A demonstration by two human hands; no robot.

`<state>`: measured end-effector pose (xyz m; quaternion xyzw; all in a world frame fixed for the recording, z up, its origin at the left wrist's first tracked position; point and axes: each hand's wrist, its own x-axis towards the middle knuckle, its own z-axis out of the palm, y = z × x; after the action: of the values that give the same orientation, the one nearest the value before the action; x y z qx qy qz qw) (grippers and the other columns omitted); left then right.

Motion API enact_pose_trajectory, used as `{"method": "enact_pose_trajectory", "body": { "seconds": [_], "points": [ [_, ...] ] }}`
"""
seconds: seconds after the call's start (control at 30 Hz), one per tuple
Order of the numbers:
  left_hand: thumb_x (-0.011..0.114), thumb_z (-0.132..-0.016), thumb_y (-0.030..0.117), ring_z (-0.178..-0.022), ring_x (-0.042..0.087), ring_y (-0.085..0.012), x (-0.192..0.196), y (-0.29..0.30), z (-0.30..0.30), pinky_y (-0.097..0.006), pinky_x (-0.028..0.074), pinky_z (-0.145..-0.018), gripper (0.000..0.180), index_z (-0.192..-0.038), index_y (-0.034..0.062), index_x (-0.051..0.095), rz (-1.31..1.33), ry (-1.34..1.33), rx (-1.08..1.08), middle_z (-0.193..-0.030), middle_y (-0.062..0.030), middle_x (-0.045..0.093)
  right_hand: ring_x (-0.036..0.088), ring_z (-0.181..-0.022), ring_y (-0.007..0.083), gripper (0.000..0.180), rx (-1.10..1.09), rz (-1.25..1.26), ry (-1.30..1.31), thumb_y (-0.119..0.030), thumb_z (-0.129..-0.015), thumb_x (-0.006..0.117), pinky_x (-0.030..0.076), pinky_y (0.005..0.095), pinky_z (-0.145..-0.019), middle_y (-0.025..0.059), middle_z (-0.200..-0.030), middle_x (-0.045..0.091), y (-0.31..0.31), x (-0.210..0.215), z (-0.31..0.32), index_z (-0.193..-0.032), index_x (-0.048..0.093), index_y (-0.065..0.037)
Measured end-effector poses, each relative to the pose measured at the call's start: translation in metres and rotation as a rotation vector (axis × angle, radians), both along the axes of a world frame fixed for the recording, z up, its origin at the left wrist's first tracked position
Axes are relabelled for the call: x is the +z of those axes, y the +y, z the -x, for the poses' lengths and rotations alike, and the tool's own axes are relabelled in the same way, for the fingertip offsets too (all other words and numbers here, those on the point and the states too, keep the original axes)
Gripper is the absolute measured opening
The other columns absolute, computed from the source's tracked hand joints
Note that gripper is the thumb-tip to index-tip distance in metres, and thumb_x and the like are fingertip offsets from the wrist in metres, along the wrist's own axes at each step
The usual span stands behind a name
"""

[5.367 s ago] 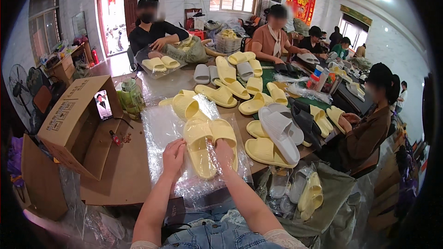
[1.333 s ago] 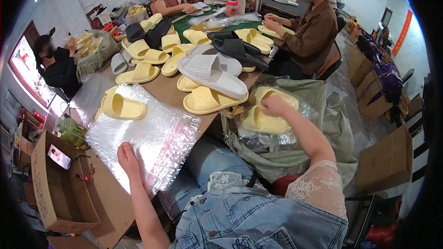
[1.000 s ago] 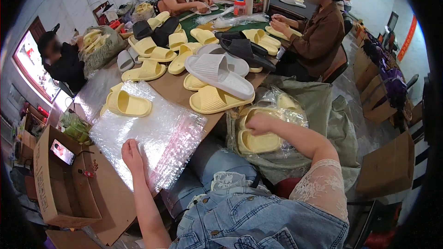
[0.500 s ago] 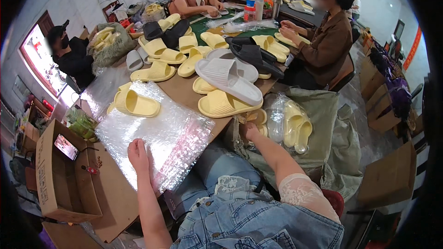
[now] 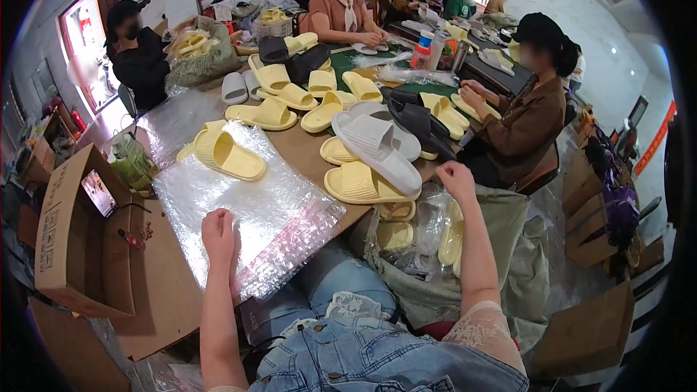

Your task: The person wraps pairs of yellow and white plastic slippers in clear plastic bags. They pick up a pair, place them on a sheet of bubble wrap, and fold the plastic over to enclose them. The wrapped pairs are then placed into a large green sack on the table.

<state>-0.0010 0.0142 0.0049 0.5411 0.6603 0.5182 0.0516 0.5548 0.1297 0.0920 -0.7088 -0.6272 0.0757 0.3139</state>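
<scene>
My left hand [image 5: 218, 234] is closed, fingers curled, over a stack of clear plastic bags [image 5: 283, 207]; its fingertips are hidden, so I cannot see what is in them. My right hand [image 5: 456, 178] hovers beside the slipper pile with loosely bent fingers apart and nothing visible in them. Nearest to it are black slippers [image 5: 421, 127] and a grey slipper [image 5: 367, 138] lying on top of a yellow slipper [image 5: 363, 183]. A pair of yellow slippers [image 5: 236, 156] sits on the far part of the bag stack.
Below my right arm stands an open woven sack [image 5: 501, 218] holding bagged yellow slippers [image 5: 451, 236]. At left are a cardboard box [image 5: 80, 247] with a phone [image 5: 98, 192] and a green jar [image 5: 132, 163]. Co-workers sit round the table, one in brown [image 5: 530, 109] on the right.
My right hand has risen out of the sack toward the slipper pile, away from me. My left hand stays over the bag stack. The view has tilted up.
</scene>
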Motion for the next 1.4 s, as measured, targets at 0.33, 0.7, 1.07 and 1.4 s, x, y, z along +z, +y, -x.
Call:
{"method": "enact_pose_trajectory", "body": {
  "seconds": [0.33, 0.7, 1.07, 1.4],
  "points": [
    [0.064, -0.089, 0.014, -0.092, 0.06, -0.0288, 0.007, 0.0, -0.002, -0.038, 0.048, -0.084, 0.015, -0.098, 0.0024, 0.067, -0.021, 0.037, 0.006, -0.094, -0.0134, 0.066, 0.065, -0.102, 0.0351, 0.038, 0.212, 0.029, -0.011, -0.021, -0.078, 0.068, 0.051, 0.0448, -0.088, 0.0167, -0.107, 0.069, 0.13, 0.004, 0.102, -0.114, 0.067, -0.007],
    [0.065, -0.089, 0.013, -0.092, 0.063, -0.0255, 0.008, -0.001, -0.005, -0.035, 0.051, -0.084, 0.017, -0.101, 0.0009, 0.068, -0.012, 0.046, 0.016, -0.095, -0.0128, 0.066, 0.065, -0.083, 0.0418, 0.018, 0.488, -0.335, 0.409, -0.01, -0.082, 0.058, 0.049, 0.0487, -0.073, 0.0246, -0.083, 0.066, 0.106, 0.044, 0.244, -0.094, 0.064, 0.002],
    [0.065, -0.087, 0.015, -0.095, 0.061, -0.03, 0.011, -0.003, -0.004, -0.039, 0.049, -0.086, 0.016, -0.097, 0.0045, 0.068, -0.01, 0.087, 0.041, -0.095, -0.013, 0.066, 0.053, -0.104, 0.0395, 0.052, 0.512, -0.332, -0.103, -0.015, -0.069, 0.075, 0.046, 0.0468, -0.09, 0.0192, -0.109, 0.055, 0.057, -0.017, 0.297, -0.116, 0.055, -0.003],
    [0.065, -0.086, 0.017, -0.095, 0.06, -0.0323, 0.009, -0.003, -0.004, -0.04, 0.048, -0.086, 0.017, -0.096, 0.0033, 0.067, -0.02, 0.065, 0.037, -0.094, -0.0136, 0.066, 0.046, -0.118, 0.0377, 0.052, 0.376, -0.07, -0.237, -0.041, -0.07, 0.078, 0.04, 0.0502, -0.098, 0.016, -0.121, 0.053, 0.095, -0.003, 0.269, -0.109, 0.065, -0.009]
  ]
}}
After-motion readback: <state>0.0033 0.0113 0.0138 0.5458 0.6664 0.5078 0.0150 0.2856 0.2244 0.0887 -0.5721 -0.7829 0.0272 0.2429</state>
